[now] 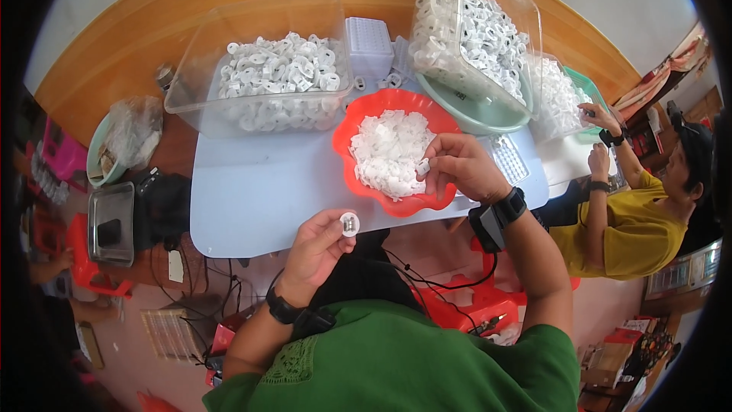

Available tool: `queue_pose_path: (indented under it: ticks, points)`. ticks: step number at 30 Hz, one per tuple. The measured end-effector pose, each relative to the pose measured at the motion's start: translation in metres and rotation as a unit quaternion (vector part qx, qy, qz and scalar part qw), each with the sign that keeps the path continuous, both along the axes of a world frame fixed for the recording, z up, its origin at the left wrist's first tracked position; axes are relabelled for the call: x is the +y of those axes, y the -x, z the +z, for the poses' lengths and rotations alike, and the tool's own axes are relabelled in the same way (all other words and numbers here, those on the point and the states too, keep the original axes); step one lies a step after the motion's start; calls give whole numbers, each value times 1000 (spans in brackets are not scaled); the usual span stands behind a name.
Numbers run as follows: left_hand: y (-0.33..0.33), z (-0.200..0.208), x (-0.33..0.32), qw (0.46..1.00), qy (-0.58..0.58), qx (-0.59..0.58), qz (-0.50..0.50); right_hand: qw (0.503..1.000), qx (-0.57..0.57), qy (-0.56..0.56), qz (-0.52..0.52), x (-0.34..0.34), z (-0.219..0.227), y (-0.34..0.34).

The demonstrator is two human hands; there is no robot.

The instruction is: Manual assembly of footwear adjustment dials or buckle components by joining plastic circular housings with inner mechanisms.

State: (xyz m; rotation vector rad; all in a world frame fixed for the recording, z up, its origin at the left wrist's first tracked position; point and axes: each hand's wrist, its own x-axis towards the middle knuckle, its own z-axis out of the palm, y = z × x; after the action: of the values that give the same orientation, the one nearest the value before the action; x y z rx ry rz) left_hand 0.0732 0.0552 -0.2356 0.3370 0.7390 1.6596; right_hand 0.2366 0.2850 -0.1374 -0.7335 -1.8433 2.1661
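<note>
Between the thumb and fingers of my left hand (311, 253) is a small round white plastic part (350, 224) with metal pieces on its face, held just off the table's near edge. My right hand (469, 169) is closed in a pinch over the right side of a red scalloped bowl (345, 159). A small white plastic piece (422, 167) shows at its fingertips. Many thin whitish plastic pieces (390, 141) are heaped in the bowl. The bowl stands on a pale blue table (263, 191).
Clear bins (183, 99) of round white parts stand at the back left and right, the right bin tilted over a green basin (446, 107). White trays (370, 46) are stacked between them. A person in yellow (633, 221) works at the right. Cables (427, 278) hang below.
</note>
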Motion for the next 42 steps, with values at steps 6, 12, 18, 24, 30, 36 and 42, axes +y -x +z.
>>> queue_pose_path:
  ticks: [6,12,18,24,30,36,42]
  points:
    - [-5,7,5,999,-31,-30,-22,1000,2,-22,-16,-39,8,-1]
    - [-13,11,3,995,-67,-60,-38,998,17,-57,5,-85,11,-3]
    - [-18,14,0,993,-99,-53,-44,948,90,-304,3,-114,2,6]
    - [-21,17,-1,992,-110,-44,-36,878,158,-450,-43,-124,-11,13]
    - [-19,11,-3,992,-111,-38,-44,880,147,-450,-45,-129,-11,13]
    - [-19,11,-3,992,-109,-37,-55,897,142,-418,-26,-128,-9,12]
    - [-21,13,-2,992,-101,-52,-45,871,137,-470,-40,-129,-16,13]
